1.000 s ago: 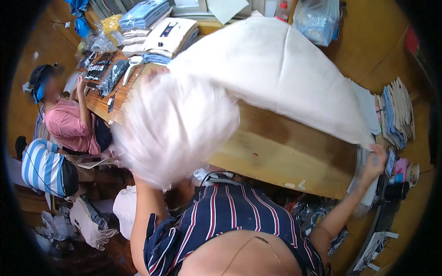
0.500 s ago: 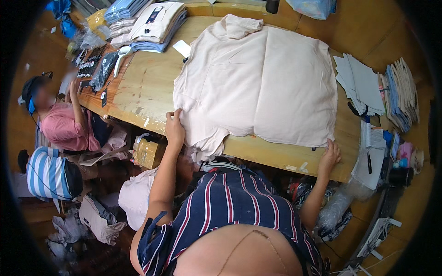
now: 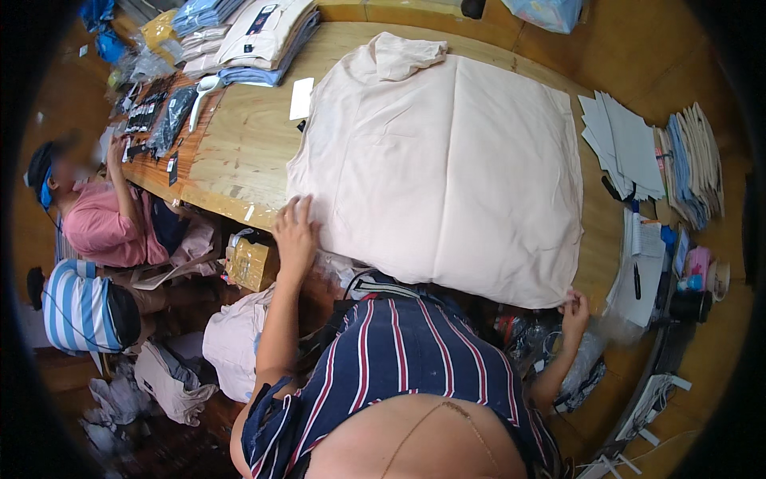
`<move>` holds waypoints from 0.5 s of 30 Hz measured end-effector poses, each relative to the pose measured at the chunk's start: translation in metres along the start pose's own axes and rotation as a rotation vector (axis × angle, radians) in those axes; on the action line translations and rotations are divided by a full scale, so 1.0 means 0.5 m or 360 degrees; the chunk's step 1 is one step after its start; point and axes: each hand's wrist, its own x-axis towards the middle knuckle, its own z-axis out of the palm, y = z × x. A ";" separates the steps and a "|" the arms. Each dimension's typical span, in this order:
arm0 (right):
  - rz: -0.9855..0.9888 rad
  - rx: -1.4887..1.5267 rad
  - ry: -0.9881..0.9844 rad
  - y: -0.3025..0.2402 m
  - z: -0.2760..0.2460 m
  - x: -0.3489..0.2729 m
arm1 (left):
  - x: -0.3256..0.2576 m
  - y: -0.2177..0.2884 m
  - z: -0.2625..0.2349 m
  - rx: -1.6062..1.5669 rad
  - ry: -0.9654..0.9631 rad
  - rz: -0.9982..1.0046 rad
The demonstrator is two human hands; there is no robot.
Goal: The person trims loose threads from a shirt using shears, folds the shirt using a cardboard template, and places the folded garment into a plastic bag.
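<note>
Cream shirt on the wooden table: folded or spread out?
Spread out. The cream shirt lies flat across the table, left hand pressing its near edge, right hand at its near corner.

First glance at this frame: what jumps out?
A big cream garment lies spread flat across the wooden table, filling its middle. The left hand presses flat on the garment's near left edge, while the right hand pinches its near right corner at the table edge. At the far left end lie stacks of folded shirts, and a seated person in a pink top works beside the table.
</note>
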 end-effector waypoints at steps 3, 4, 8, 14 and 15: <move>0.0050 0.0632 -0.0262 -0.003 0.054 0.005 | 0.009 0.014 0.062 0.0195 -0.0070 0.0285; 0.0065 0.0568 -0.0306 -0.002 0.055 0.005 | 0.011 0.016 0.061 0.0200 -0.0087 0.0312; 0.0183 -0.0389 -0.0319 0.074 -0.040 -0.010 | -0.012 -0.013 0.031 0.0004 -0.0212 0.0396; -0.0353 -0.0493 0.0276 0.011 0.014 -0.009 | 0.074 -0.044 0.031 -0.0409 0.0202 0.0206; -0.0593 -0.0609 0.0167 -0.030 0.049 0.002 | 0.116 -0.050 0.041 -0.0391 0.0285 0.0226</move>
